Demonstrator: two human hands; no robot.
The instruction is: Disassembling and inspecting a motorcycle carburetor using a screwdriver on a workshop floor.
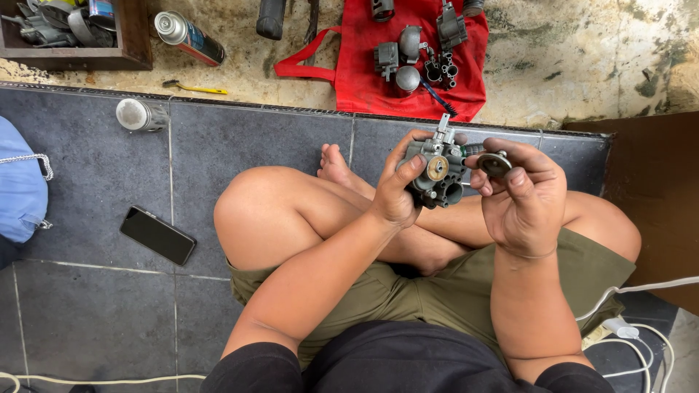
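I sit cross-legged on dark floor tiles. My left hand [397,191] grips a grey metal carburetor body [439,173] with a brass-coloured round part on its face, held above my legs. My right hand [520,195] is right beside it, fingers pinching a small round metal disc [495,164]; a green-handled tool tip [473,150] pokes out between the carburetor and my right fingers.
A red cloth bag [364,80] with several grey engine parts [408,58] lies ahead. A spray can [188,36], a small yellow tool [196,89], a wooden box [135,44], a metal cup [137,115], a black phone [157,235], a blue bag [18,182] and white cables [641,342] surround me.
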